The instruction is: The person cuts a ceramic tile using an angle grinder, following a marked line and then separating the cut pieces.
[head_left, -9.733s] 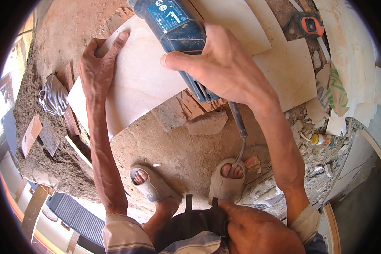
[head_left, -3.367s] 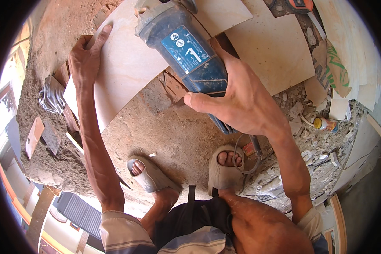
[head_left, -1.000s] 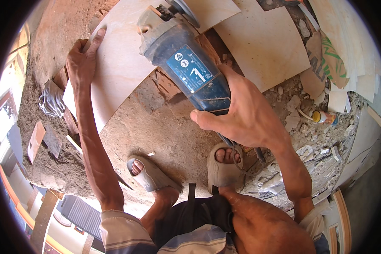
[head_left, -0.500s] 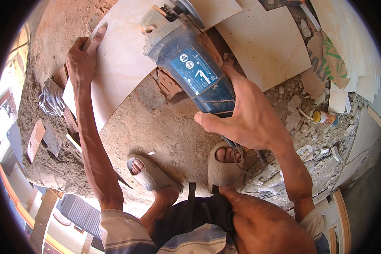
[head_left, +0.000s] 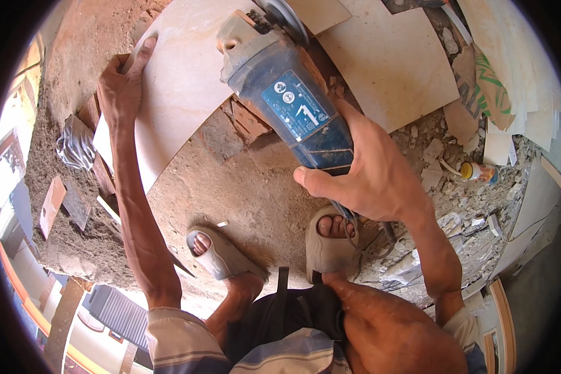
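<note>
A blue angle grinder [head_left: 293, 112] is in my right hand [head_left: 383, 174], which wraps round the rear of its body. Its grey cutting disc [head_left: 287, 17] points away from me, over the far right part of a cream tile [head_left: 181, 75]. My left hand [head_left: 121, 84] pinches that tile's left edge, thumb flat on top and the other fingers bent at the rim, partly hidden. Brick pieces [head_left: 249, 121] show beneath the tile's near edge. From the grinder's rear end a dark cable [head_left: 380, 249] runs down beside my right foot. I cannot tell whether the disc is spinning.
A second cut tile [head_left: 386, 62] lies right of the grinder. Rubble [head_left: 436, 162], a small yellow-capped bottle [head_left: 479, 172] and tile scraps cover the right side. On the left are a crumpled grey bag [head_left: 76, 144] and tile offcuts [head_left: 53, 206]. My sandalled feet stand on the dusty floor [head_left: 243, 193].
My right hand and the grinder have shifted slightly to the right, with the disc moving along. My left hand and the tile have stayed put.
</note>
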The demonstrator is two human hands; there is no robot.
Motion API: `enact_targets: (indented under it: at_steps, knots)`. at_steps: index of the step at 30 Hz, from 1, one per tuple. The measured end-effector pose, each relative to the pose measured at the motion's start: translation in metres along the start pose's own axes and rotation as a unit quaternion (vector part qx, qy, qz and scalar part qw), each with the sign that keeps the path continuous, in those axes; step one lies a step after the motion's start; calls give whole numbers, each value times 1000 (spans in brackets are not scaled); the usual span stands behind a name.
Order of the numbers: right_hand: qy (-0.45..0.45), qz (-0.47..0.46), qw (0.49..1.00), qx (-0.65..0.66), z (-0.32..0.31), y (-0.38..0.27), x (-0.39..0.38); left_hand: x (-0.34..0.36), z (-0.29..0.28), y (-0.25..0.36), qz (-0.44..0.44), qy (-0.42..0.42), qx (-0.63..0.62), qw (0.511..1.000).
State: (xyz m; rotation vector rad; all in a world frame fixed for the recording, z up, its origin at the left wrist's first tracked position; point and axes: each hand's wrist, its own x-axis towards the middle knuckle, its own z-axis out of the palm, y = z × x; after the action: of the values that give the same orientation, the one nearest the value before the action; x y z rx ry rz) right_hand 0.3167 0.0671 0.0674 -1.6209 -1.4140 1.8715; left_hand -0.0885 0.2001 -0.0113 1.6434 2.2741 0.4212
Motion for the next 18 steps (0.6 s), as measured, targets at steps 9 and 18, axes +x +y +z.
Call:
enact_targets:
  at_steps: [9,18]
  knots:
    - [3,8,999,-41,3,6,3,-3,-2,6,-5,2,-3,1000]
    - [-30,26,999,-9,0,2,12,-1,-1,1,-10,11,7,1000]
